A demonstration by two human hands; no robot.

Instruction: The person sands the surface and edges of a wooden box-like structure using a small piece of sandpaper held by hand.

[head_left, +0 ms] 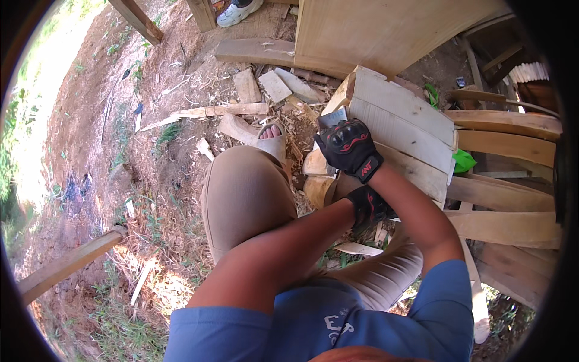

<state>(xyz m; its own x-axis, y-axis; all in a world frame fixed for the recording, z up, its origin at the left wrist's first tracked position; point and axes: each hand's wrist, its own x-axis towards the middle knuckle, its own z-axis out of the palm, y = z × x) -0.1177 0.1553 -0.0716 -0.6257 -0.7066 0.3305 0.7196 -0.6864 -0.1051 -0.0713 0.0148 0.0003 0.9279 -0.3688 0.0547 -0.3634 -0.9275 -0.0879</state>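
Note:
My right hand (348, 149), in a black glove with red trim, is closed on a small folded grey sheet (332, 117), sandpaper by its look. It presses against the near-left edge of a wooden piece built of whitish planks (401, 111). Below it, my left hand (369, 208), gloved the same way, lies crossed under my right forearm beside the lower planks. The left fingers are hidden by that forearm. Pale, curved wood ends (319, 192) show at the left side of the piece, close to both hands.
A large wooden panel (380, 33) stands beyond the planks. Offcuts (246, 85) and shavings litter the ground near my sandalled foot (271, 140). Several curved boards (500, 196) lie to the right, with a green plastic scrap (463, 161). A wooden post (69, 265) is at lower left.

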